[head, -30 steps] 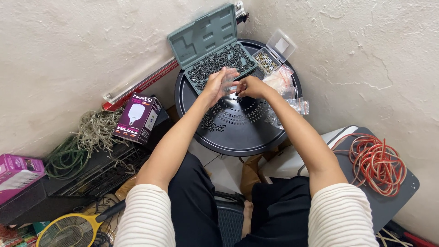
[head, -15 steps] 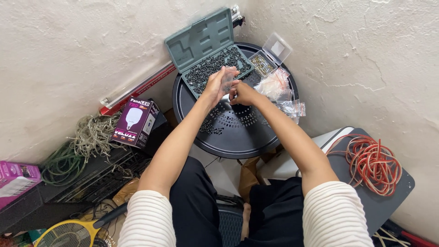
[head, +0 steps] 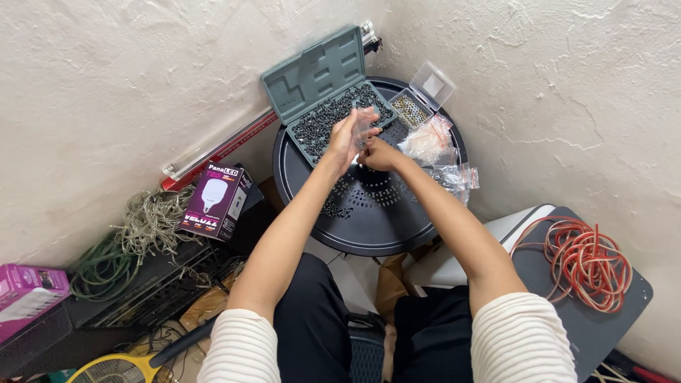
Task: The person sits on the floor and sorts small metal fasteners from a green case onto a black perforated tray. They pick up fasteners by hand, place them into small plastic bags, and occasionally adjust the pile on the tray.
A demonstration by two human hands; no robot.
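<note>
Pinched between the raised fingers of the left hand: a small clear plastic bag, held upright with its long axis roughly vertical, just above the near edge of the open grey-green plastic case full of small dark screws. Closed to a loose fist just beside it, the right hand, touching the bag's lower end; whether anything sits inside that fist, impossible to tell. Left hand nearer the case, with the screws lying straight ahead of and just beyond the fingertips. All of it over a round black perforated metal tray table. To the right of the hands, a small clear lidded box of brassy bits and several crumpled clear bags. Farther out, a coil of red-orange cable on a dark stool at right, a purple bulb carton and tangled pale cord at left.
</note>
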